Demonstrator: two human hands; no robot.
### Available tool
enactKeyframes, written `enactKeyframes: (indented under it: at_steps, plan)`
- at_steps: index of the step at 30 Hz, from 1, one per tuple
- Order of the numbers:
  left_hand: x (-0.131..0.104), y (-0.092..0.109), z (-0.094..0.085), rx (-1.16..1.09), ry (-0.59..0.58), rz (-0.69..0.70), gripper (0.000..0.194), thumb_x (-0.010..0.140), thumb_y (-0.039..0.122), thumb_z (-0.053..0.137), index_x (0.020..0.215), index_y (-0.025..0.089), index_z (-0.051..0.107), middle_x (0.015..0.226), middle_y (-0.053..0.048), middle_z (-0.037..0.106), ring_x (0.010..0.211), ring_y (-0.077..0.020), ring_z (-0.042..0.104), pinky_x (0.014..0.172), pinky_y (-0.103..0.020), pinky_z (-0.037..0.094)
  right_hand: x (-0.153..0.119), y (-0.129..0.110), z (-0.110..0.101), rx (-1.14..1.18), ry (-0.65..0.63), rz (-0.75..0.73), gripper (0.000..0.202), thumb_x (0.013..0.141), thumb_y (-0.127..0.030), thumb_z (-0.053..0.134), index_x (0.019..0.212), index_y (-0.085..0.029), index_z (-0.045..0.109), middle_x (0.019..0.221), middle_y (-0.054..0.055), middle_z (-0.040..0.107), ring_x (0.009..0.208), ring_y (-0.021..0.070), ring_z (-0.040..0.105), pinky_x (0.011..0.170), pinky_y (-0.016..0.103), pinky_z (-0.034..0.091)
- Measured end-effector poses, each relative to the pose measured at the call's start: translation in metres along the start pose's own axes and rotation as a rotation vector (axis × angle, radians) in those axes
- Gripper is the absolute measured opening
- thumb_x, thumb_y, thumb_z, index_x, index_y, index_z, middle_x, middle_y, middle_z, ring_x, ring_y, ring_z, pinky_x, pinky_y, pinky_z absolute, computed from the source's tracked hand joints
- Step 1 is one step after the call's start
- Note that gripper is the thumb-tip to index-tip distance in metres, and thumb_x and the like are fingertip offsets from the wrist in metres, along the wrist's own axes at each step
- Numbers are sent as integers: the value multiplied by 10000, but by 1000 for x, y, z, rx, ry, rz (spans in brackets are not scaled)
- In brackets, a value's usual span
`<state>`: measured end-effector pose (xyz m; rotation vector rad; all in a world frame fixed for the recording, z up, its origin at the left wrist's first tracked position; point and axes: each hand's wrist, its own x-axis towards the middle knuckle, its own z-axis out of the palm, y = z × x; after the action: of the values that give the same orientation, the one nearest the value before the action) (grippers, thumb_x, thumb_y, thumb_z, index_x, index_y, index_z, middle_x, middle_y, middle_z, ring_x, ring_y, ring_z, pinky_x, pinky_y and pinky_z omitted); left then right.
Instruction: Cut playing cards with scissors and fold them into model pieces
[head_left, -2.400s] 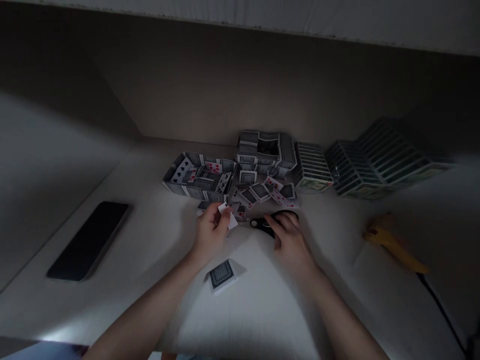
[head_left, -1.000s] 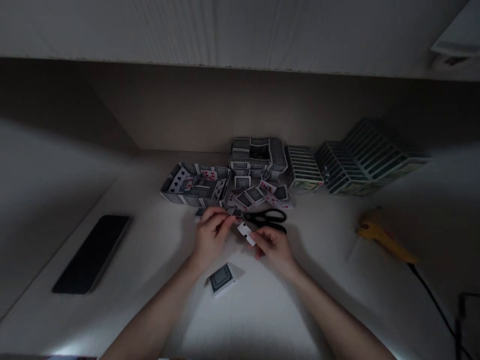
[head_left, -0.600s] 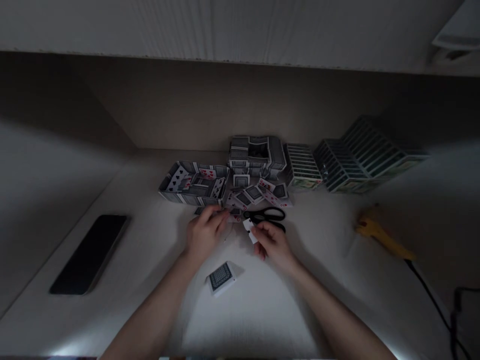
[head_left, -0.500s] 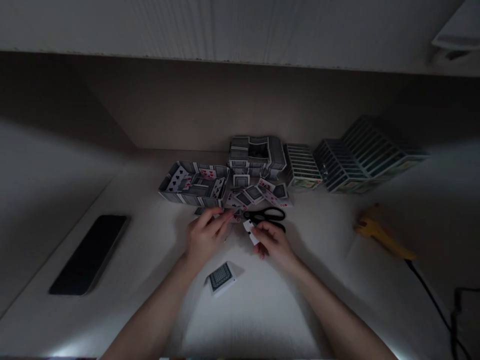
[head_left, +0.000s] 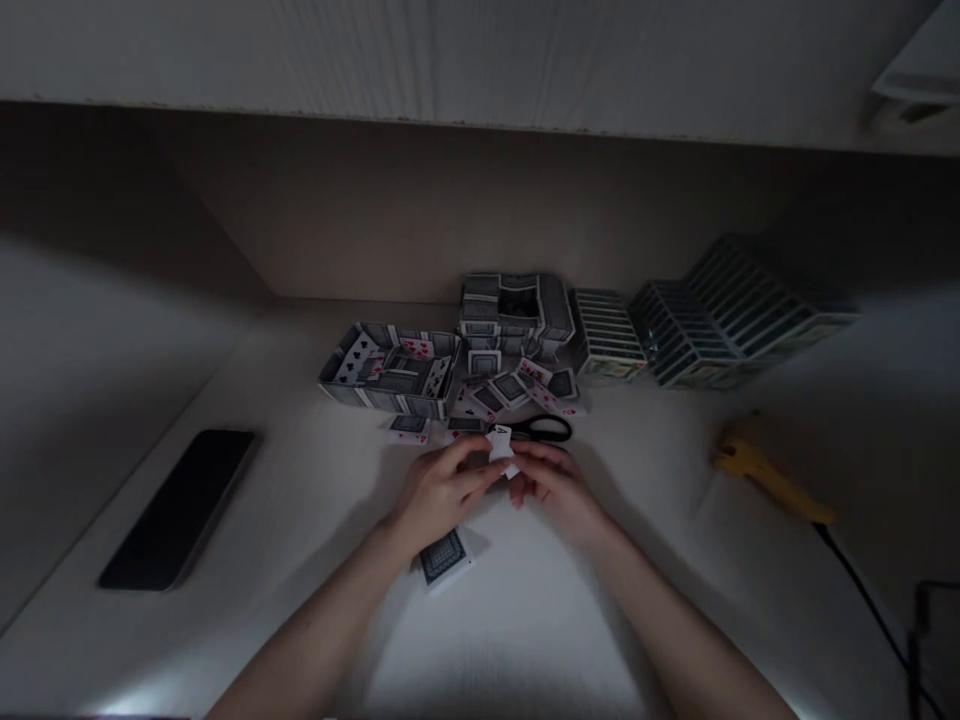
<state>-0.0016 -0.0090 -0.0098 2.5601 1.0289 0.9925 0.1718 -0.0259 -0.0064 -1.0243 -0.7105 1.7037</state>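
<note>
Two bare hands meet above a dim, pale bench (head_left: 525,640), the left hand (head_left: 442,495) and right hand (head_left: 551,485) together pinching a small white piece of playing card (head_left: 501,448) marked with an A, just in front of black-handled scissors (head_left: 547,429). Behind lie loose cards (head_left: 510,389), an open box made of cards (head_left: 390,385) and a taller card-covered structure (head_left: 517,305). A card stack (head_left: 444,562) sits close to the left wrist, a dark phone (head_left: 178,510) lies far left, and a yellow glue gun (head_left: 772,480) lies right.
</note>
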Motion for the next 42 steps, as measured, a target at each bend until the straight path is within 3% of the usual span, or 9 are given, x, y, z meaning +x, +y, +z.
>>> enactKeyframes:
  at_steps: [5, 9, 14, 18, 23, 29, 32, 35, 42]
  plan:
    - [0, 3, 2, -118, -11, 32, 178, 819, 231, 521, 891, 270, 679, 919, -23, 578, 688, -84, 571, 622, -205, 489, 2, 1, 0, -80, -32, -3, 230, 671, -368, 672, 711, -146, 628, 526, -19, 582, 382, 79, 496, 375, 205, 376]
    - [1, 7, -1, -247, -21, 1, 171, 773, 280, 588, 924, 249, 662, 911, -38, 585, 720, -103, 572, 656, -228, 486, 2, 4, 2, -168, 54, -43, 253, 650, -378, 687, 709, -144, 613, 447, -59, 501, 325, 39, 392, 330, 177, 273]
    - [4, 6, 1, -352, 25, -395, 405, 758, 340, 594, 1125, 191, 512, 704, 9, 591, 565, -85, 530, 547, -201, 445, 0, 4, 5, -224, 62, -41, 271, 651, -392, 679, 755, -154, 599, 408, -92, 417, 304, 24, 290, 314, 182, 178]
    - [6, 7, 7, -398, 12, -538, 272, 690, 377, 650, 850, 165, 593, 591, 34, 556, 518, -80, 498, 488, -180, 391, 0, 5, 4, -329, 30, -53, 288, 658, -426, 657, 736, -157, 589, 457, -76, 458, 316, 28, 306, 316, 187, 184]
    - [8, 14, 9, -476, 56, -570, 226, 778, 331, 546, 634, 157, 553, 523, 36, 527, 477, -64, 469, 470, -164, 371, -1, 5, 2, -439, -100, -58, 295, 714, -455, 590, 724, -160, 572, 473, -75, 447, 330, 36, 328, 328, 186, 227]
    - [4, 12, 11, -463, 47, -547, 150, 787, 290, 529, 749, 163, 600, 654, 4, 592, 571, -82, 521, 528, -174, 409, -2, 9, 5, -564, -146, -31, 271, 709, -412, 612, 774, -165, 521, 616, -35, 560, 361, 34, 349, 329, 177, 254]
    - [4, 10, 10, -547, 27, -555, 171, 792, 276, 519, 896, 173, 608, 684, 7, 579, 572, -78, 512, 517, -172, 403, -4, 12, 4, -657, -147, -52, 239, 781, -403, 528, 729, -172, 493, 577, -44, 515, 373, 41, 351, 343, 181, 248]
    - [6, 9, 5, -640, -76, -515, 258, 782, 250, 531, 1025, 190, 590, 651, 27, 536, 537, -64, 458, 489, -167, 365, -6, 14, 2, -682, -187, -57, 248, 808, -403, 494, 702, -182, 457, 527, -61, 452, 393, 53, 363, 360, 182, 266]
    - [12, 6, -7, -905, -128, -636, 188, 732, 305, 607, 847, 166, 551, 616, 43, 517, 447, -47, 460, 428, -175, 357, -11, 11, 5, -544, -285, -53, 319, 823, -484, 443, 713, -185, 432, 564, -49, 483, 412, 56, 405, 379, 185, 324]
